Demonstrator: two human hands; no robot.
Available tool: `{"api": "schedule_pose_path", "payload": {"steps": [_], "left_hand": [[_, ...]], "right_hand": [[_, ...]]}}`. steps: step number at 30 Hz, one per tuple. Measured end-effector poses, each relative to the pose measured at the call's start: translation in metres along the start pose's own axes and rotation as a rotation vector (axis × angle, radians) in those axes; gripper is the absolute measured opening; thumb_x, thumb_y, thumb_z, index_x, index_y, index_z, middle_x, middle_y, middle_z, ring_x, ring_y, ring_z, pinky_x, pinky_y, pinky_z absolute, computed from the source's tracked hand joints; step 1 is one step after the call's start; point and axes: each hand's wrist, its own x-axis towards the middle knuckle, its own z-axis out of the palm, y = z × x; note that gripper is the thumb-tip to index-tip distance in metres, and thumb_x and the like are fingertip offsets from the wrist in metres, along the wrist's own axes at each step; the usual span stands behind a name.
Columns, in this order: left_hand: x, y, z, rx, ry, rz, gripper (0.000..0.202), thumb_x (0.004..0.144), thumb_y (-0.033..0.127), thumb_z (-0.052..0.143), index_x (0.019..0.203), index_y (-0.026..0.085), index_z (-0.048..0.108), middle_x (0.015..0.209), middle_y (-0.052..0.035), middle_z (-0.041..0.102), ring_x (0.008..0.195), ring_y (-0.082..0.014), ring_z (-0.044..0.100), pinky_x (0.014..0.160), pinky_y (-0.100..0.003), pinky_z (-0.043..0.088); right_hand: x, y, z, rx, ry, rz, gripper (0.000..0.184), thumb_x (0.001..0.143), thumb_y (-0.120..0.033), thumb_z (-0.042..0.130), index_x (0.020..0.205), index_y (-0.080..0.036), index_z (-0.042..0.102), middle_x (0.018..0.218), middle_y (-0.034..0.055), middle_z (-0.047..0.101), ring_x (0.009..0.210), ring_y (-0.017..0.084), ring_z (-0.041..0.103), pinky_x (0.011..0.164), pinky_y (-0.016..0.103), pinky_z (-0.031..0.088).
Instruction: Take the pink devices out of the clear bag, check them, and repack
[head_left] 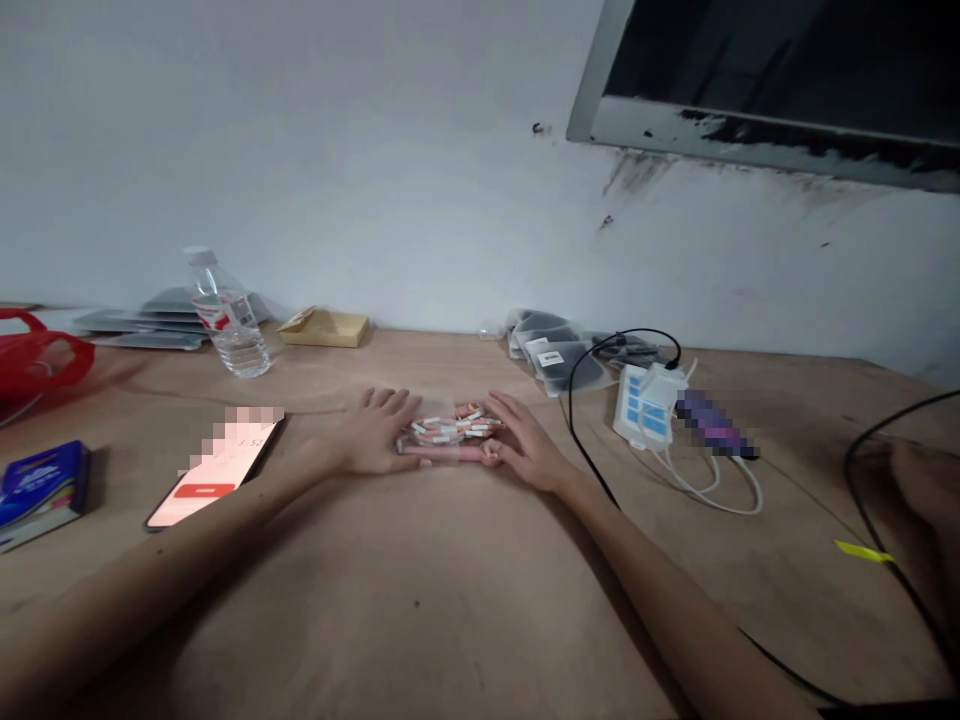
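Two bare hands are down on the brown table, and right between them lies a clear packet of pink and white pieces! Here's the left hand, fanned out at the packet's left end; the right hand meets the other end, fingers stretched, thumb apart. Is either one pinching the plastic? Can't tell. Out left, a phone glows and a water bottle stands beyond it; over right, a white power strip sits near grey pouches.

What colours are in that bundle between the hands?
The bundle is pink and white, clearest in the head view.
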Motion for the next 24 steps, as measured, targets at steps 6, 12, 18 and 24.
{"api": "schedule_pose_path", "payload": {"steps": [6, 12, 18, 24], "left_hand": [[0.000, 0.000, 0.005, -0.036, 0.035, 0.092, 0.090, 0.084, 0.078, 0.049, 0.148, 0.016, 0.040, 0.149, -0.0194, 0.048, 0.135, -0.0407, 0.042, 0.111, -0.054, 0.030], [0.000, 0.002, -0.003, -0.014, -0.039, 0.014, 0.093, 0.083, 0.081, 0.047, 0.149, 0.016, 0.041, 0.152, -0.0195, 0.046, 0.139, -0.0411, 0.040, 0.114, -0.056, 0.029], [-0.002, -0.003, 0.001, 0.013, -0.115, -0.127, 0.104, 0.083, 0.085, 0.037, 0.158, 0.013, 0.027, 0.162, -0.0240, 0.029, 0.149, -0.0454, 0.024, 0.117, -0.064, 0.018], [-0.002, 0.003, 0.004, 0.007, -0.096, -0.106, 0.105, 0.085, 0.084, 0.035, 0.158, 0.010, 0.026, 0.163, -0.0270, 0.026, 0.150, -0.0486, 0.021, 0.116, -0.065, 0.017]], "right_hand": [[0.008, -0.027, 0.011, -0.021, -0.082, -0.046, 0.061, 0.095, -0.046, 0.061, 0.148, -0.021, 0.046, 0.153, 0.0163, 0.047, 0.142, 0.032, 0.042, 0.116, 0.055, 0.037], [0.011, -0.023, -0.001, -0.082, -0.109, -0.036, 0.047, 0.096, -0.044, 0.060, 0.139, -0.024, 0.055, 0.141, 0.0124, 0.059, 0.128, 0.030, 0.054, 0.109, 0.050, 0.044], [0.006, -0.009, -0.013, -0.151, -0.086, 0.019, 0.042, 0.096, -0.046, 0.058, 0.128, -0.018, 0.061, 0.132, 0.0158, 0.063, 0.121, 0.033, 0.057, 0.105, 0.053, 0.045], [0.007, -0.018, -0.007, -0.140, -0.078, -0.040, 0.060, 0.092, -0.055, 0.063, 0.141, -0.022, 0.053, 0.146, 0.0150, 0.054, 0.135, 0.034, 0.049, 0.113, 0.055, 0.039]]}}
